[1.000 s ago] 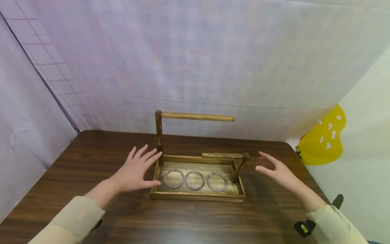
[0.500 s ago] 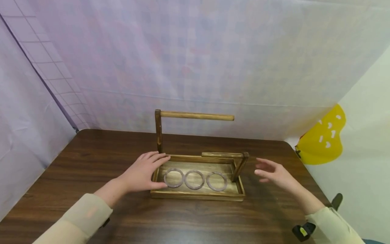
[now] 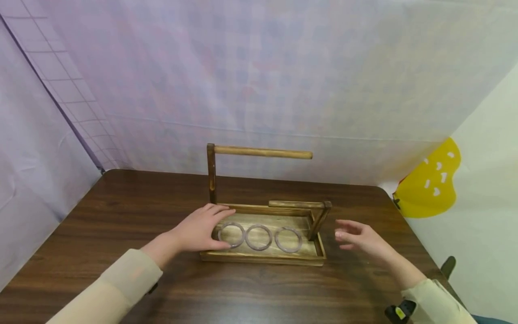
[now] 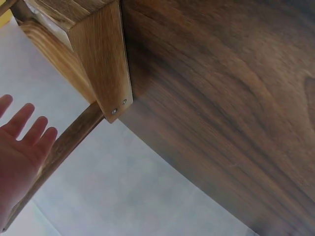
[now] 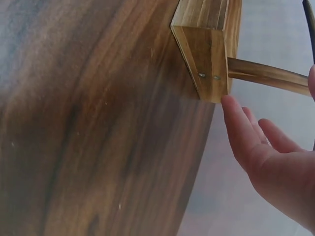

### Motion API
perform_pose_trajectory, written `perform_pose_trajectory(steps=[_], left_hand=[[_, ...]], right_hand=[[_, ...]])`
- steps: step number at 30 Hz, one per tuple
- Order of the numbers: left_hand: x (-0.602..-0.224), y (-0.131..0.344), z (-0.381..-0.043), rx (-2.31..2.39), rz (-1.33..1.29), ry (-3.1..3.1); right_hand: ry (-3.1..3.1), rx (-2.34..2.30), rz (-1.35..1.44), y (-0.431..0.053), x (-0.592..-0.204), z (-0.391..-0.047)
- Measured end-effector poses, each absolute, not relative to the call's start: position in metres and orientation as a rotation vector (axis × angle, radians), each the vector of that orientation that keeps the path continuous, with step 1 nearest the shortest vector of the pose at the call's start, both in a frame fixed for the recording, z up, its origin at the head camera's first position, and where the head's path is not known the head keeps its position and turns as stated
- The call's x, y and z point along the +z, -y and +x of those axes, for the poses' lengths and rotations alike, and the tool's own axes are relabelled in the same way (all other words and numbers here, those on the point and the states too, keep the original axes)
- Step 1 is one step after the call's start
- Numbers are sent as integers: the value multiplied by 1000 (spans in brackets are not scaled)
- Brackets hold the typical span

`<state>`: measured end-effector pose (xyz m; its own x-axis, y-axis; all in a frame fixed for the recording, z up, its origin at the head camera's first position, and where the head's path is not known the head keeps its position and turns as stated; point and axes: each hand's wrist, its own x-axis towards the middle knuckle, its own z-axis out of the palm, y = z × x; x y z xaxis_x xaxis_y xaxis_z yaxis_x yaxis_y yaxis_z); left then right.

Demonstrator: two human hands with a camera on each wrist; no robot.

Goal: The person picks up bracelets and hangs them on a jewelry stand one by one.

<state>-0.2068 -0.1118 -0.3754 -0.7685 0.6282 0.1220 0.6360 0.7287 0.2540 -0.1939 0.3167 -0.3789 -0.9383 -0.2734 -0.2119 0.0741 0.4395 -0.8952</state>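
Observation:
A wooden tray (image 3: 263, 258) holds three greyish ring-shaped bangles in a row: a left bangle (image 3: 244, 235), a middle bangle (image 3: 271, 236) and a right bangle (image 3: 301, 241). My left hand (image 3: 198, 230) is over the tray's left end, fingers extended and thumb apart. Its thumb overlaps the left bangle's near edge; whether they touch I cannot tell. To the right of the tray hovers my right hand (image 3: 362, 238), its fingers loosely bent and holding nothing. The right wrist view shows this hand's fingers (image 5: 238, 123) beside the tray's end wall (image 5: 209, 64).
From the tray's left end rises a tall post (image 3: 212, 175) with a long upper bar (image 3: 263, 152) reaching right. A shorter post (image 3: 319, 223) at the right carries a lower bar (image 3: 295, 204) pointing left. A yellow cutout (image 3: 433, 184) hangs beyond the brown table (image 3: 133, 211).
My left hand has moved right, from beside the tray to over its left end and left bangle. My right hand has lowered slightly, its fingers bending more. The bangles stay in place.

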Motion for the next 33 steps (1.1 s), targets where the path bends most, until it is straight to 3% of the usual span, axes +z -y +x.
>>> perform_pose_trajectory(steps=[33], left_hand=[[-389,77,-233,-375,-965,3270]], right_hand=[[-2074,-1604,-170,-307,-411,-197]])
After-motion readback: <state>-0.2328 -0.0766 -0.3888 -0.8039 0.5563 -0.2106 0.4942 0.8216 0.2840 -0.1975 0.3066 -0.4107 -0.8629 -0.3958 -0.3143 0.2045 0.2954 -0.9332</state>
